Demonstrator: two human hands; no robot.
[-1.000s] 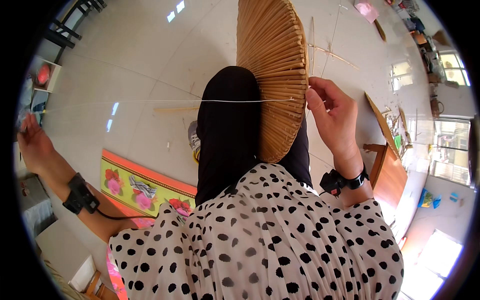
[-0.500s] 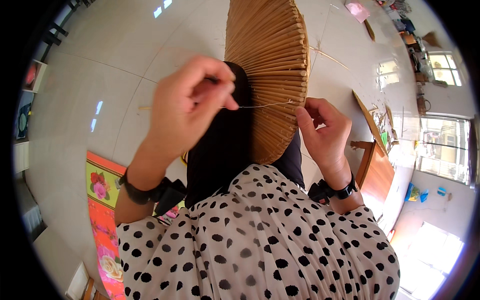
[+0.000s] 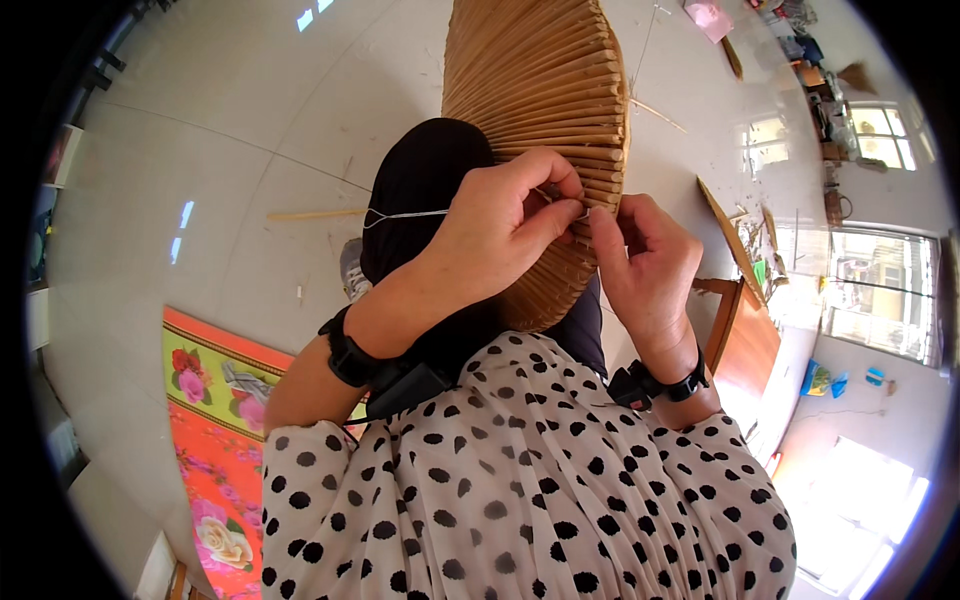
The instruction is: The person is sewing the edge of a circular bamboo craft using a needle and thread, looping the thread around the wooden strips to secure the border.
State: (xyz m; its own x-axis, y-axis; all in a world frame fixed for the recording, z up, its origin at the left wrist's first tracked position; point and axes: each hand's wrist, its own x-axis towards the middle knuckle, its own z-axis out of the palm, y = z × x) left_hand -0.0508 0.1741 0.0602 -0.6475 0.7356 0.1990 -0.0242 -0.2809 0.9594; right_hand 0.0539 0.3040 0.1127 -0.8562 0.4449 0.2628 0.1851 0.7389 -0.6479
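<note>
A ribbed, tan piece of bound stalks (image 3: pixel 530 65), rounded in outline, leans on edge against my black-clad knee (image 3: pixel 420 160). My left hand (image 3: pixel 500 225) lies across its lower part, thumb and forefinger closed on a white thread (image 3: pixel 410 214) at the right rim; the thread trails leftward into a loop over the knee. My right hand (image 3: pixel 645 260) grips that rim just beside the left fingertips, thumb on the ribs and fingers curled behind. The exact spot where the thread meets the ribs is partly hidden.
A pale stick (image 3: pixel 305 216) lies on the tiled floor (image 3: pixel 220 120). A flowered mat (image 3: pixel 210 410) is at lower left. At right stand a wooden piece of furniture (image 3: pixel 745 340) and a leaning board (image 3: pixel 730 235), with scattered scraps and windows (image 3: pixel 880 290) beyond.
My left hand has come from the far left, where it stretched the thread out, to the rim beside my right hand, closing there. My right hand still holds the rim.
</note>
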